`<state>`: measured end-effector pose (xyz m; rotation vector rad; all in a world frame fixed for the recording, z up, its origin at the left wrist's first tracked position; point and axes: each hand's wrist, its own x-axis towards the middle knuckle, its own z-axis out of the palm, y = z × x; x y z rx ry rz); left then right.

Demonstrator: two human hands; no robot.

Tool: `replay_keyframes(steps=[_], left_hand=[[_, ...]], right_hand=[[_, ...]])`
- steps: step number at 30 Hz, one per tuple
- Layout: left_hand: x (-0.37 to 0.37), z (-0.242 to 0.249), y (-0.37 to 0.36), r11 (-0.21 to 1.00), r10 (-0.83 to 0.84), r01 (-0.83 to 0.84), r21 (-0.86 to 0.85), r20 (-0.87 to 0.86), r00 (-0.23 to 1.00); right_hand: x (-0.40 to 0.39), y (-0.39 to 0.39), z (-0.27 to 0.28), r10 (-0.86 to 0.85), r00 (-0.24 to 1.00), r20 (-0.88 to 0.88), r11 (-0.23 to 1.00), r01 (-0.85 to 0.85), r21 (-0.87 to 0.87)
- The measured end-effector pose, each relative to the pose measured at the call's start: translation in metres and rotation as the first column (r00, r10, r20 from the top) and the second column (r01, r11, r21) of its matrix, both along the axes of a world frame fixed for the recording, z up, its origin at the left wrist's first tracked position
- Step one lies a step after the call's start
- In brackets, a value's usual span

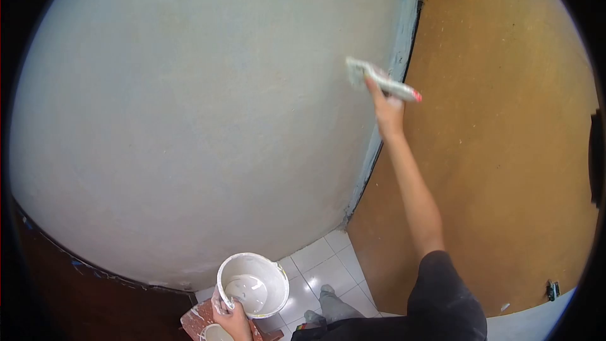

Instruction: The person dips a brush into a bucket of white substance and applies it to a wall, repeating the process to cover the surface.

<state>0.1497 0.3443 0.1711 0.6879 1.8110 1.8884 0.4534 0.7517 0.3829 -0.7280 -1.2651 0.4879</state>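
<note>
My right hand (386, 104) is wrapped round a paintbrush (394, 86), its pale bristles against the grey-white wall (221, 107) near the right corner. The brush's handle has a red end that points right. Low in the view, my left hand (232, 317) grips the rim of a white bucket (282, 290). White paint (249, 290) lies in the bottom of this bucket, which tilts toward me.
A brown wooden panel (499, 139) stands to the right of the corner. Below my left hand is a paint-spotted red stool (201, 317) with another white container (216, 333) on it. White tiles (315, 262) cover the floor around my feet.
</note>
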Motion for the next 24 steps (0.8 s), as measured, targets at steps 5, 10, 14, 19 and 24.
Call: replay_keyframes(steps=[5,10,14,19,24], left_hand=[[0.005,0.024,0.005,0.997,-0.038,0.040,0.066,-0.030,0.999],[0.016,0.031,0.005,0.993,-0.002,0.005,0.118,-0.020,1.000],[0.021,0.027,0.007,0.986,0.015,-0.020,0.165,0.035,0.999],[0.019,0.037,0.003,0.986,0.001,-0.004,0.169,0.022,1.000],[0.020,0.037,0.002,0.983,-0.031,0.025,0.181,0.032,0.999]], right_hand=[[-0.002,-0.012,0.131,-0.253,0.932,0.261,0.881,0.110,0.460],[0.018,0.001,0.105,-0.584,0.610,0.535,0.714,0.074,0.696],[0.010,-0.049,0.025,-0.378,0.577,0.724,0.832,-0.132,0.539],[-0.006,-0.073,0.138,-0.312,0.596,0.740,0.845,-0.182,0.503],[-0.023,-0.062,0.292,-0.531,0.722,0.444,0.539,-0.116,0.834]])
